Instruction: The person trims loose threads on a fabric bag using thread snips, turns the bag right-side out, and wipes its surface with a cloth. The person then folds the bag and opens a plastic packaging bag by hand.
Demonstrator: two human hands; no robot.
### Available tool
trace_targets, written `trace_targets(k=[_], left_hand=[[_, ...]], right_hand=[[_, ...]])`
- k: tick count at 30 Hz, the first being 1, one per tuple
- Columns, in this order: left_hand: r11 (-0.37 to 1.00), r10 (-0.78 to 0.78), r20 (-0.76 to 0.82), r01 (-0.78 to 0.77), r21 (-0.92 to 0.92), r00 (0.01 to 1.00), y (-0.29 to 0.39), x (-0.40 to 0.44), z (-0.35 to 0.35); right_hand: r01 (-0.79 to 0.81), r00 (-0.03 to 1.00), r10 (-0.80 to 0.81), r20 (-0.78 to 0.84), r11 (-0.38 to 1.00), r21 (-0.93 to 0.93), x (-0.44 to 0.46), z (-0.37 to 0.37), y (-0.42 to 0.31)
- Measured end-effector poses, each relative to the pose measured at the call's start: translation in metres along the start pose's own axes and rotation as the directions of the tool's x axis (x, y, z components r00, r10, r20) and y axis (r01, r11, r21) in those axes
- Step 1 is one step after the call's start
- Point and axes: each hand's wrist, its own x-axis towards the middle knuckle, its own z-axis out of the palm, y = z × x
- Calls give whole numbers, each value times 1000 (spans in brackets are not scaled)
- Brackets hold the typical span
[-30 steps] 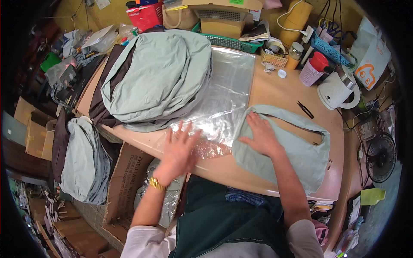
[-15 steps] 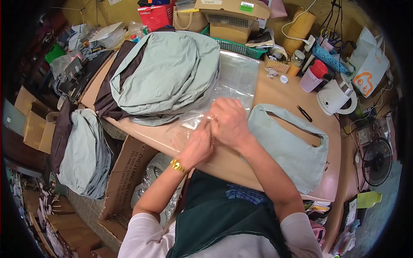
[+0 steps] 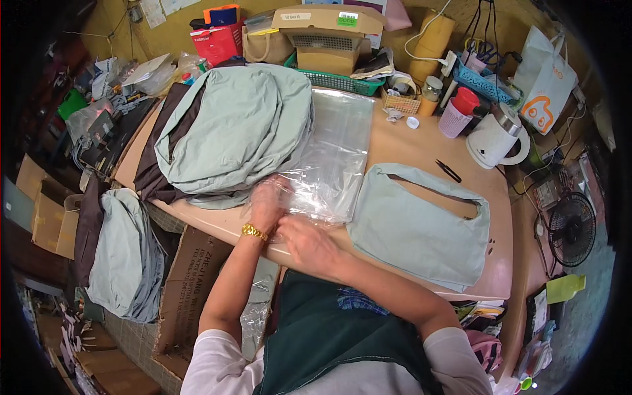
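Note:
A clear plastic bag (image 3: 332, 161) lies flat at the middle of the table, its near end lifted and crumpled around my hands. My left hand (image 3: 267, 203), with a gold-coloured band on the wrist, is at this near end beside the stacked cloth. Film and blur cover its fingers, so their grip cannot be made out. Close to the left wrist, my right hand (image 3: 308, 246) is closed on the bag's near edge. Pale green cloth bags (image 3: 240, 125) with dark brown parts are piled to the left. A single pale green cloth bag (image 3: 415, 227) lies flat on the right.
Black thread snips (image 3: 449, 171) lie on the table (image 3: 401, 141) behind the single cloth bag. A white kettle (image 3: 490, 141), a pink cup (image 3: 454, 120) and a green basket (image 3: 342, 80) stand at the back. More cloth bags (image 3: 125, 257) hang at left above a cardboard box (image 3: 191, 289).
Both hands have moved left and nearer the table's front edge, pulling the plastic's near end along. My left hand has reached forward past the right. The camera view has shifted slightly.

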Motion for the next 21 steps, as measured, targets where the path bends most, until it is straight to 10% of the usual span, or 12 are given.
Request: trace_targets(k=[1, 2, 8, 10, 15, 17, 21], left_hand=[[1000, 4, -4, -4, 2, 1000, -5, 0, 6], [999, 21, -91, -18, 27, 996, -9, 1, 12], [982, -179, -126, 169, -84, 976, -4, 11, 7], [880, 48, -196, -134, -455, 979, 10, 5, -8], [988, -113, -103, 100, -118, 988, 17, -8, -28], [991, 117, -233, -130, -41, 965, 2, -7, -20], [996, 38, -212, -55, -77, 977, 13, -15, -22]], right_hand=[[-30, 994, 20, -106, 996, -89, 7, 0, 5], [-370, 922, 371, 110, 928, -31, 9, -3, 9], [-421, 877, 477, 63, 824, -378, 47, 6, 49], [-378, 871, 480, 102, 789, -484, 53, 7, 51], [-343, 930, 332, -155, 938, -49, 48, 20, 63], [-335, 928, 340, -151, 940, 55, 44, 27, 64], [-338, 869, 451, -203, 842, 421, 45, 30, 57]])
